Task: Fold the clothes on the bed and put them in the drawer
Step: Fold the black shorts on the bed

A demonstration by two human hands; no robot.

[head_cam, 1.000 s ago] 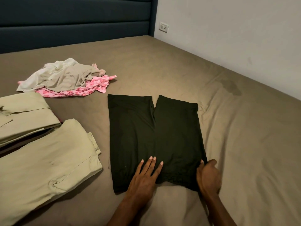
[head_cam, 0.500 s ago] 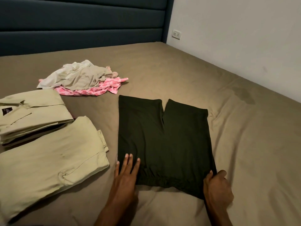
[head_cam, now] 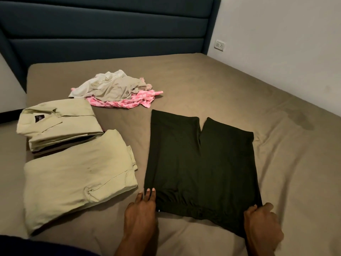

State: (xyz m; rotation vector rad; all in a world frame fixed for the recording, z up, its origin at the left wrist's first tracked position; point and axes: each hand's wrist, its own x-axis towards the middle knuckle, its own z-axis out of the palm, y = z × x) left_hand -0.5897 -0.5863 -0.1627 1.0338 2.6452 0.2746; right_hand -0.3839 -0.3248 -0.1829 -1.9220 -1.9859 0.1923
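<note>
Both hands at dark garment [head_cam: 201, 163] near edge — left hand [head_cam: 141, 213] flat, right hand [head_cam: 262, 224] pinching corner (bare bed [head_cam: 276, 111] beyond).

This is a bedroom in a home: a wide bed [head_cam: 212, 85] with brown sheet, a padded blue headboard [head_cam: 110, 30], a wall socket [head_cam: 220, 45].

1. We see dark green shorts [head_cam: 201, 163] spread flat on the bed [head_cam: 239, 100], waistband towards its near edge.
2. We see two folded beige garments: trousers [head_cam: 77, 182] near the left edge, a collared shirt [head_cam: 57, 124] just behind them.
3. We see a crumpled pile [head_cam: 114, 89] of white, beige and pink clothes towards the head end.
</note>
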